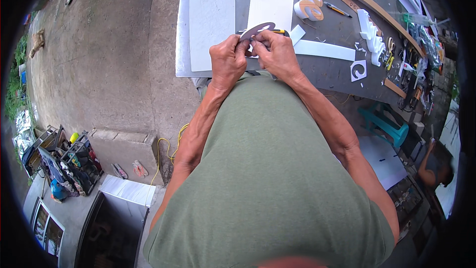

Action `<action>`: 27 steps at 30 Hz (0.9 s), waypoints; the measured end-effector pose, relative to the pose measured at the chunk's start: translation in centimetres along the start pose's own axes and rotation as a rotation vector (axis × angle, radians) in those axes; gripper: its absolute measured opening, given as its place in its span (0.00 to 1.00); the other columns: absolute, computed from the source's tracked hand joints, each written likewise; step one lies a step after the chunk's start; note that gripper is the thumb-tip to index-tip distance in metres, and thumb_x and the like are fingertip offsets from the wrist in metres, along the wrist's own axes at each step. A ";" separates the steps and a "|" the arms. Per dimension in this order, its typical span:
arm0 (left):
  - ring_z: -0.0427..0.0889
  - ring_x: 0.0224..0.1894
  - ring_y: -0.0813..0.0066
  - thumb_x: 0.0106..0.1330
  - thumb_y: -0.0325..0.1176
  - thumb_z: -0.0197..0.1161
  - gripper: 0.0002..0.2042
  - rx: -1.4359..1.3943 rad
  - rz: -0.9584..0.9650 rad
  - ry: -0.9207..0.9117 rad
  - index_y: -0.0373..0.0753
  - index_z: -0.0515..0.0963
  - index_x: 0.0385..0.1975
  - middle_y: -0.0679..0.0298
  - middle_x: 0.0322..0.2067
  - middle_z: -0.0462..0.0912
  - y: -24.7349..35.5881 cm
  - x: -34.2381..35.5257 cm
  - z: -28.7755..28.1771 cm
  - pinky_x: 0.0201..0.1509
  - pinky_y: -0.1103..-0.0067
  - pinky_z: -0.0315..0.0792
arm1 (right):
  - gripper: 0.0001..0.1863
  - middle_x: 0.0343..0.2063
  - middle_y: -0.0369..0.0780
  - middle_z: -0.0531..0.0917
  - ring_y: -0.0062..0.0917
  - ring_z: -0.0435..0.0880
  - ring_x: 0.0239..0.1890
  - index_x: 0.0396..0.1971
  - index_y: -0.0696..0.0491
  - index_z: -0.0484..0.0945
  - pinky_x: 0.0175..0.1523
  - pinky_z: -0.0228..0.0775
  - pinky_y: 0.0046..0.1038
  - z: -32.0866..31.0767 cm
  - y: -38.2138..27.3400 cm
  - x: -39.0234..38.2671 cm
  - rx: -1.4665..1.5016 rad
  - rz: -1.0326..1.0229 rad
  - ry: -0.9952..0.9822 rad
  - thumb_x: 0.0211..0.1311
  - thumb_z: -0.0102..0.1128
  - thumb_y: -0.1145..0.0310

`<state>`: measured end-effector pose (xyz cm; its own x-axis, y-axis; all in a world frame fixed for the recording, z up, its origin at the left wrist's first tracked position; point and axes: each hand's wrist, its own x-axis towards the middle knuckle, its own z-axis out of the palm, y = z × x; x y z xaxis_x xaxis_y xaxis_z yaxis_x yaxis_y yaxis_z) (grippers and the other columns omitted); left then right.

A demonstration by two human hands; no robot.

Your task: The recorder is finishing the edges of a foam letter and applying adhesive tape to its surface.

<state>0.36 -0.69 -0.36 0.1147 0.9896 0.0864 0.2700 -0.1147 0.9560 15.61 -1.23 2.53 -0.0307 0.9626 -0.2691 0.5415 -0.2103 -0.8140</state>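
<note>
Close to my body, over the near edge of the worktable (327,72), both hands meet at a thin curved cutout (259,28) with a dark face and a pale edge. My left hand (229,61) pinches its left end. The fingers of my right hand (276,55) are closed against its lower side; whether they also hold something small is hidden. Just behind the right knuckles a yellow and black tool (281,32), probably a cutter, shows in part. A white strip (325,50) lies to the right of my right hand.
White sheets (212,20) cover the table's left side. Beyond my hands stand curly tan-faced letter shapes (309,0). A pen (338,9), white foam offcuts (370,37) and a long wooden strip (372,2) lie to the right. A teal stool (384,125) and another person (436,168) are at the right.
</note>
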 end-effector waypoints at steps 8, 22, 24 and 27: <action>0.86 0.22 0.72 0.66 0.22 0.64 0.03 0.121 0.062 -0.007 0.30 0.80 0.29 0.55 0.21 0.85 0.9 0.8 -0.6 0.24 0.76 0.75 | 0.07 0.27 0.43 0.87 0.16 0.81 0.18 0.39 0.61 0.80 0.19 0.70 0.15 -0.8 -0.6 -0.1 1.134 0.427 -0.064 0.70 0.59 0.73; 0.89 0.24 0.71 0.67 0.21 0.62 0.04 0.026 -0.041 -0.109 0.29 0.79 0.29 0.56 0.21 0.85 -0.3 0.2 -0.4 0.25 0.78 0.79 | 0.06 0.28 0.52 0.85 0.42 0.87 0.30 0.36 0.61 0.77 0.37 0.77 0.40 0.0 1.8 -1.0 -0.354 -0.380 0.061 0.63 0.61 0.75; 0.89 0.25 0.71 0.67 0.21 0.62 0.05 0.021 -0.074 -0.148 0.29 0.78 0.29 0.55 0.22 0.86 -0.4 0.4 -0.3 0.25 0.78 0.80 | 0.05 0.27 0.52 0.84 0.46 0.86 0.33 0.32 0.61 0.75 0.38 0.77 0.40 -0.5 2.1 -1.0 -0.339 -0.319 0.020 0.65 0.59 0.75; 0.90 0.29 0.72 0.70 0.25 0.63 0.06 0.084 -0.128 -0.151 0.30 0.81 0.32 0.57 0.25 0.88 0.4 1.3 -1.0 0.34 0.78 0.85 | 0.06 0.25 0.51 0.85 0.43 0.87 0.29 0.35 0.62 0.78 0.35 0.77 0.40 -1.0 1.5 -0.9 -0.238 -0.219 0.092 0.65 0.60 0.74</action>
<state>-0.37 0.60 0.42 0.2147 0.9731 -0.0834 0.3699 -0.0020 0.9291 17.32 -2.20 2.07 -0.0980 0.9942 -0.0446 0.7116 0.0386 -0.7016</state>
